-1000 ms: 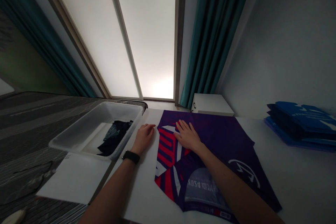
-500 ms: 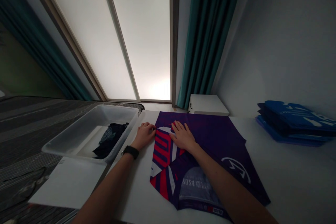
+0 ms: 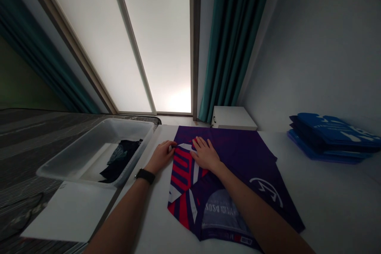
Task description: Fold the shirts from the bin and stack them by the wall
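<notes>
A purple shirt [image 3: 242, 147] with red and white stripes lies on the white table [image 3: 321, 202], its striped left part folded inward over the body. My left hand [image 3: 163, 154], with a black watch on the wrist, pinches the shirt's left edge between thumb and fingers. Flat on the folded striped part rests my right hand [image 3: 205, 154], fingers spread. Near me lies the collar, with a grey inner panel [image 3: 220, 210]; my right forearm crosses over the shirt and hides some of it.
Left of the table stands a clear plastic bin [image 3: 68, 162] with dark clothes [image 3: 120, 160] inside. A white panel [image 3: 68, 210] is below it. Folded blue clothes [image 3: 333, 135] are stacked at the right. Behind the table are a white cabinet [image 3: 233, 117] and teal curtains [image 3: 235, 43].
The view has shifted slightly. My left fingers have curled closer on the shirt's edge; my right hand stays flat in the same place on the cloth.
</notes>
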The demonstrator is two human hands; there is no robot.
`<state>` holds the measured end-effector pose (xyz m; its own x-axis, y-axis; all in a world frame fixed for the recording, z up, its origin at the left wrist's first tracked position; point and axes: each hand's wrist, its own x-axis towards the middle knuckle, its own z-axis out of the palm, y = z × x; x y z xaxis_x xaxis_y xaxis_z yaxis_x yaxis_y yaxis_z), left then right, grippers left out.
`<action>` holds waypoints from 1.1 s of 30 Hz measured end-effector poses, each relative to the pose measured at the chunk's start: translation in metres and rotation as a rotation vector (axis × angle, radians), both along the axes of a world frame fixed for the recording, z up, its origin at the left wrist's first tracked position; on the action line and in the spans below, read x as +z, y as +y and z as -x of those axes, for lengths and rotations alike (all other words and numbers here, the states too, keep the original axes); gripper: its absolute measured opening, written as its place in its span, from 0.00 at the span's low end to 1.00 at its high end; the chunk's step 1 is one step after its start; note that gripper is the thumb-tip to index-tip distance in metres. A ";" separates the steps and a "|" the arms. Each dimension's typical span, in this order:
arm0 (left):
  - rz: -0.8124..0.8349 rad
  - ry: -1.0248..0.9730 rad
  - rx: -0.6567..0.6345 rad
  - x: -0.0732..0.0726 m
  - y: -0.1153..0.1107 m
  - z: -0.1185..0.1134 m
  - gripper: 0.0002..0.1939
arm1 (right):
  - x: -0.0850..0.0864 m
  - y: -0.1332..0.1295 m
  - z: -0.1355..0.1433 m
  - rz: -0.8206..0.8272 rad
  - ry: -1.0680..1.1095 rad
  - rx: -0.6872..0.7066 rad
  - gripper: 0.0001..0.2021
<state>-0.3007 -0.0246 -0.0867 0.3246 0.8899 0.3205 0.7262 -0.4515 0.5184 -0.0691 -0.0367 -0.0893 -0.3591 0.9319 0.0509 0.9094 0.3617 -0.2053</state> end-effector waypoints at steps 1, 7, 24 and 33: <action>0.000 0.011 0.006 -0.001 0.000 0.000 0.12 | 0.000 0.000 0.000 -0.002 -0.002 0.000 0.33; -0.015 0.062 0.028 -0.004 0.003 0.001 0.16 | 0.001 0.001 -0.001 0.016 -0.008 0.002 0.33; -0.025 -0.010 0.039 0.002 0.002 -0.002 0.05 | 0.006 -0.002 0.003 0.004 0.013 0.076 0.29; -0.062 0.046 0.030 0.000 -0.001 -0.003 0.04 | 0.004 0.001 0.004 -0.047 0.063 0.104 0.28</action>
